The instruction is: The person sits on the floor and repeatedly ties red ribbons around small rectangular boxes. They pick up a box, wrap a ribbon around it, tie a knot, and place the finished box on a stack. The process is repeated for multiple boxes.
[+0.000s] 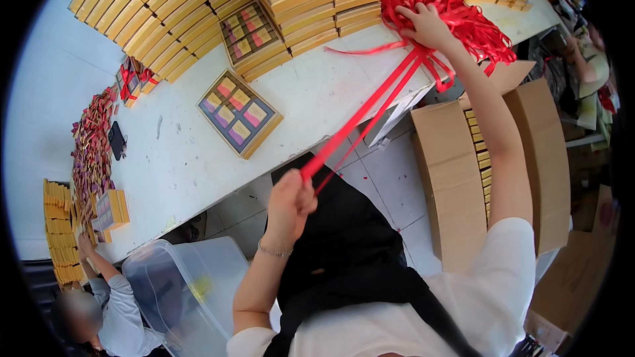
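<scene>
My left hand (290, 203) is closed around the end of a red ribbon (364, 109), close to my black apron (342, 223). From there the strands run taut up to a large heap of red ribbons (446, 15) at the table's right end. My right hand (425, 27) lies on that heap with its fingers spread and pressed into the loops; whether it grips any strand is hard to tell. On the white table (188, 178), a shallow gold gift box (240, 114) shows several small wrapped pieces through its clear top.
Tall stacks of gold boxes (307, 5) line the table's far side. Small wrapped pieces (94, 139) lie piled at left near a black phone (116, 140). An open carton (449, 183) stands at right, a clear plastic bin (193, 287) at lower left. Another person (119, 317) works beyond it.
</scene>
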A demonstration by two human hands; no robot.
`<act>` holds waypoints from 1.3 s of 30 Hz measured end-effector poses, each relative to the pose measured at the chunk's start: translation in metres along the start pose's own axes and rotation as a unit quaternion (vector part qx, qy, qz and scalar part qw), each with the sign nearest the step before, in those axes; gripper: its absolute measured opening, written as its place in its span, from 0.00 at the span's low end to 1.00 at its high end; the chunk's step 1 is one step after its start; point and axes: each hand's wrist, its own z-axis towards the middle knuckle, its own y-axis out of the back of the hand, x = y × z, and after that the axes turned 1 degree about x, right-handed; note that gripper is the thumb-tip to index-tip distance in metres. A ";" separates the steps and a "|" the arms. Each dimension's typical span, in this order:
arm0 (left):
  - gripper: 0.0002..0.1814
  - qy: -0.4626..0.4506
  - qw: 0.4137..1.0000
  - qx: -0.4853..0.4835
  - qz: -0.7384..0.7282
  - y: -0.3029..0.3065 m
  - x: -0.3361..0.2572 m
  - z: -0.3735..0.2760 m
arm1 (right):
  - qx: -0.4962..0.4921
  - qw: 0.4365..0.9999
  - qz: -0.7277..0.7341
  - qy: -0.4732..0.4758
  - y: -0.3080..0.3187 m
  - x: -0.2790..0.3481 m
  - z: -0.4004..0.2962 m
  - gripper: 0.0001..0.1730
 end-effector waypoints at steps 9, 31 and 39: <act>0.18 0.095 0.983 -0.126 0.089 0.038 -0.021 -0.106 | -0.036 0.966 0.187 -0.173 -0.054 -0.024 0.059 0.20; 0.05 0.019 0.880 -0.110 0.461 0.096 -0.010 -0.119 | -0.031 0.965 0.222 -0.139 -0.049 -0.018 0.057 0.43; 0.07 0.108 0.890 -0.129 0.424 0.113 0.008 -0.128 | -0.087 0.979 0.146 -0.116 -0.054 -0.018 0.051 0.37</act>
